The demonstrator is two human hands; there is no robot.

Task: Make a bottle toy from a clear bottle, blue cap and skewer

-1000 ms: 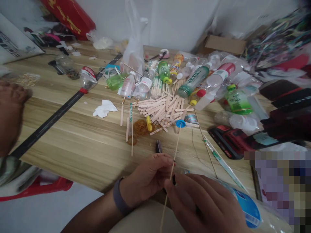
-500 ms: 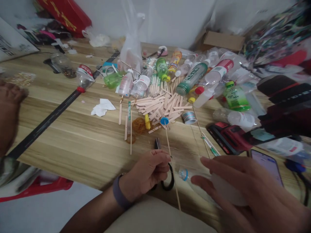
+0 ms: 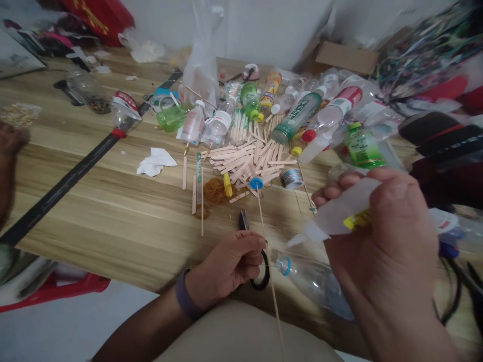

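My left hand (image 3: pixel 230 261), with a band at its wrist, pinches a long thin wooden stick (image 3: pixel 275 296) at the bottom centre. A blue cap (image 3: pixel 256 183) sits at the stick's far end. My right hand (image 3: pixel 392 241) is wrapped round a translucent white squeeze bottle (image 3: pixel 339 206) with a yellow label, its nozzle tilted down to the left. Below that nozzle a clear plastic bottle (image 3: pixel 317 284) with a blue neck ring lies on its side. Black-handled scissors (image 3: pixel 264 271) rest beneath my left hand, partly hidden.
Flat wooden sticks (image 3: pixel 241 161) are heaped mid-table, with many plastic bottles (image 3: pixel 298 118) behind. Rubber bands (image 3: pixel 216 193) and a wire spool (image 3: pixel 292 178) lie near. A black-strapped funnel-like bottle top (image 3: pixel 126 113) is at left, near another person's hand (image 3: pixel 9 146).
My right hand, open before, now holds the squeeze bottle, raised above the clear bottle. My left hand keeps its grip on the stick. The view has shifted slightly.
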